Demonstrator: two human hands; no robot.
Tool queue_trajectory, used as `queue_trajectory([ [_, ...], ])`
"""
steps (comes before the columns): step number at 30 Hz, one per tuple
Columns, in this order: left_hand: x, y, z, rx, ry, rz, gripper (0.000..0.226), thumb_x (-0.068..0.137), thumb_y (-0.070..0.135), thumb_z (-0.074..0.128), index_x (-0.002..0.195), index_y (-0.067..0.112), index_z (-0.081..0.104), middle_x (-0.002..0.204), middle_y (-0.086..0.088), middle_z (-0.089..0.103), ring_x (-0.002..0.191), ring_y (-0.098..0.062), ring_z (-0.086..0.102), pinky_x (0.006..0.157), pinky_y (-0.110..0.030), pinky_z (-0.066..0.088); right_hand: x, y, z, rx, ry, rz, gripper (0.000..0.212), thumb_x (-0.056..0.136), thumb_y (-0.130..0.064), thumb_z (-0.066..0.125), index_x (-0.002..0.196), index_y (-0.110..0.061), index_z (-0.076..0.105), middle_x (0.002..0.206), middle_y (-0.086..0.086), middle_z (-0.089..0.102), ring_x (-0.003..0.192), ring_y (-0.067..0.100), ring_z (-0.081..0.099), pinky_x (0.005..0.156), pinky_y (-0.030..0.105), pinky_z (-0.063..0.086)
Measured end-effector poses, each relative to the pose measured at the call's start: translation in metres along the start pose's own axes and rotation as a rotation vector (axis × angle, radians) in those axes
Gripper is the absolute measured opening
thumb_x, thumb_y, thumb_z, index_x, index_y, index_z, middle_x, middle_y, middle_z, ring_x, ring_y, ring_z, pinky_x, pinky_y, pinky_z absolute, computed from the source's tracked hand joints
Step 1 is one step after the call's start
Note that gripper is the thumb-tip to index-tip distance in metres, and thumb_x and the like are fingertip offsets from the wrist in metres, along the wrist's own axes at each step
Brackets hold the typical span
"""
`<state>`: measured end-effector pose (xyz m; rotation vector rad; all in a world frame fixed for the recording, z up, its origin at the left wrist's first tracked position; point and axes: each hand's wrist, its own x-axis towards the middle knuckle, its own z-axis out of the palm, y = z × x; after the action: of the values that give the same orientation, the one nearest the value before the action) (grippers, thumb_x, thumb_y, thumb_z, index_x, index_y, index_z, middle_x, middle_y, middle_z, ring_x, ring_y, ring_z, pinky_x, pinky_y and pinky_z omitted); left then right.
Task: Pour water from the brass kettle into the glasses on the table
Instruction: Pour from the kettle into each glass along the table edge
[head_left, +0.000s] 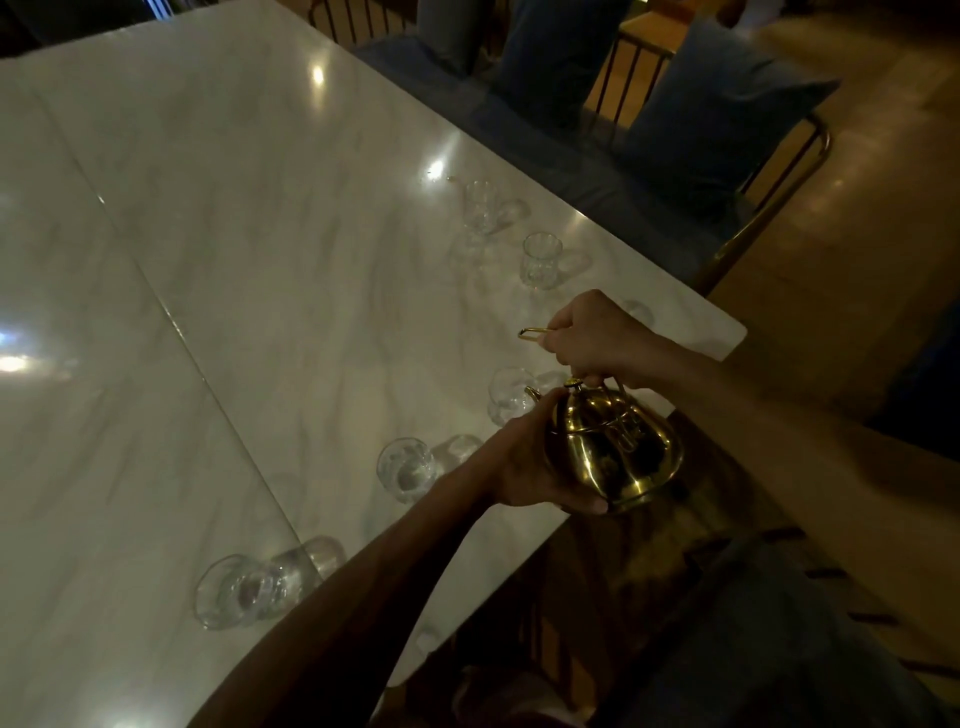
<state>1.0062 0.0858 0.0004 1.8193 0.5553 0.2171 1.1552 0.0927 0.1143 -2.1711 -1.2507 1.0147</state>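
Brass kettle (613, 452) (tilted toward a glass (511, 402)): right grip (587, 338) clasps handle (535, 331), left grip (530, 462) cups body.

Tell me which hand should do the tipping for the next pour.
Right, probably. The right hand grips the brass kettle by its handle, so turning that wrist would tilt the spout toward the glass beside it. The left hand only cups the body, steadying it.
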Motion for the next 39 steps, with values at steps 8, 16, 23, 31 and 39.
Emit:
queue_trajectory([
  [8,-0.005,0.010,0.003,0.009,-0.012,0.011,0.125,0.056,0.037,0.099,0.159,0.024,0.028,0.150,0.015,0.052,0.135,0.006,0.050,0.110,-0.018,0.045,-0.003,0.003,0.001,0.016,-0.003,0.002,0.030,0.088,-0.010,0.056,0.105,0.015,0.062,0.072,0.016,0.052,0.058,0.027,0.050,0.048,0.032,0.038],
  [16,-0.006,0.012,0.007,0.059,-0.012,0.022,0.127,0.055,0.048,0.093,0.160,0.025,0.026,0.153,0.009,0.052,0.143,-0.012,0.049,0.116,-0.045,0.047,-0.009,0.007,0.000,0.038,0.010,-0.003,0.032,0.088,-0.011,0.058,0.107,0.015,0.061,0.073,0.015,0.052,0.060,0.026,0.048,0.055,0.035,0.040],
  [23,-0.005,0.011,0.007,0.121,-0.005,0.038,0.125,0.058,0.037,0.099,0.159,0.023,0.027,0.154,0.008,0.052,0.143,-0.012,0.050,0.116,-0.040,0.047,-0.016,0.010,-0.003,0.057,0.025,-0.012,0.032,0.090,-0.014,0.059,0.107,0.013,0.062,0.074,0.017,0.054,0.060,0.027,0.051,0.047,0.031,0.040],
  [31,-0.006,0.010,0.005,0.153,-0.045,0.063,0.123,0.060,0.026,0.102,0.158,0.028,0.028,0.152,0.014,0.052,0.131,0.008,0.052,0.105,-0.013,0.046,-0.029,0.016,-0.004,0.122,0.070,-0.012,0.034,0.091,-0.019,0.059,0.108,0.010,0.062,0.074,0.015,0.057,0.058,0.028,0.051,0.045,0.030,0.039],
  [39,-0.012,0.014,0.006,0.258,-0.042,0.002,0.136,0.050,0.054,0.098,0.160,0.030,0.023,0.155,0.009,0.051,0.141,-0.018,0.053,0.111,-0.047,0.051,-0.044,0.026,-0.001,0.252,0.132,-0.002,0.030,0.092,-0.020,0.058,0.121,-0.013,0.064,0.064,-0.001,0.057,0.046,0.009,0.049,0.037,0.020,0.037],
])
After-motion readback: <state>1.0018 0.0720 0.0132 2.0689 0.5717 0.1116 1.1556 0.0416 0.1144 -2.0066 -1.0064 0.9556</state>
